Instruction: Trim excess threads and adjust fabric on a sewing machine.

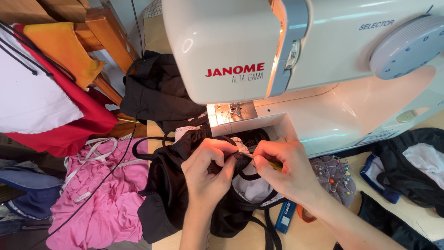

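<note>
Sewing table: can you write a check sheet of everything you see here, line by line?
Surface: light wooden table, mostly covered.
Job's things: black garment pinched by left hand and right hand; the right also holds a small yellow-handled tool.
Clutter: pink cloth, red cloth, pincushion, more dark fabric.
Grippers: both hands closed on the garment, below the white sewing machine.
Cables: black cord across the pink cloth.
Surroundings: wooden chair at the back left.
</note>
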